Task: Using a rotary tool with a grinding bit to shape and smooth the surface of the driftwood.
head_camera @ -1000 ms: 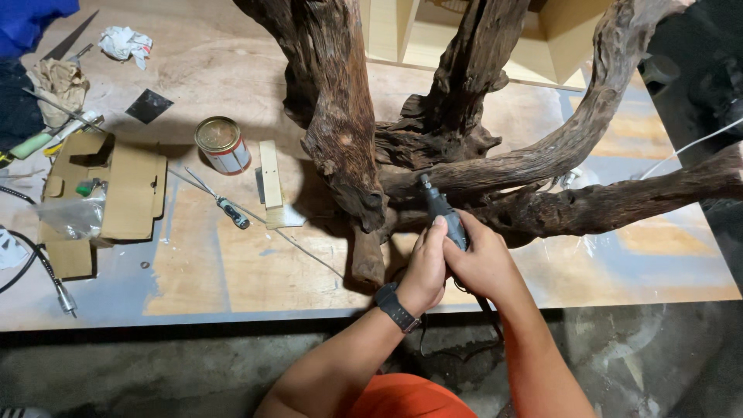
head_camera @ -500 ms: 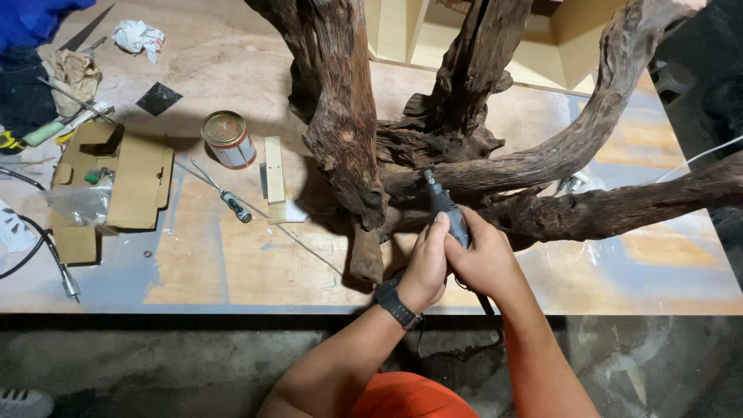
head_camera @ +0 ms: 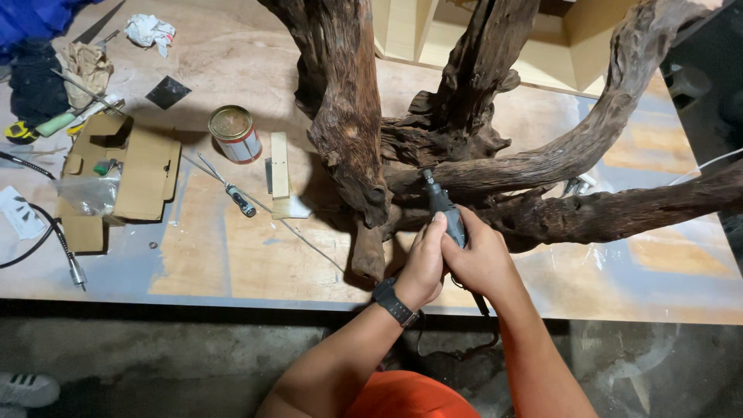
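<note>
A large gnarled piece of dark driftwood (head_camera: 348,131) stands on a plywood table (head_camera: 232,263), its branches spreading up and to the right. Both hands wrap a slim grey rotary tool (head_camera: 441,203). My left hand (head_camera: 422,267), with a black watch at the wrist, grips the tool's lower body from the left. My right hand (head_camera: 484,259) holds it from the right. The tool's tip touches the wood where the trunk meets a long right-hand branch (head_camera: 619,213). A black cord hangs from the tool below the table edge.
Left of the wood lie a small tin can (head_camera: 234,133), a wooden block (head_camera: 279,164), a screwdriver (head_camera: 240,200), a flattened cardboard box (head_camera: 116,174), a flexible shaft cable (head_camera: 46,248), rags and crumpled paper (head_camera: 151,31). A shoe (head_camera: 27,388) shows on the floor.
The view has shifted slightly. Both hands stay on the rotary tool at the same spot on the wood.
</note>
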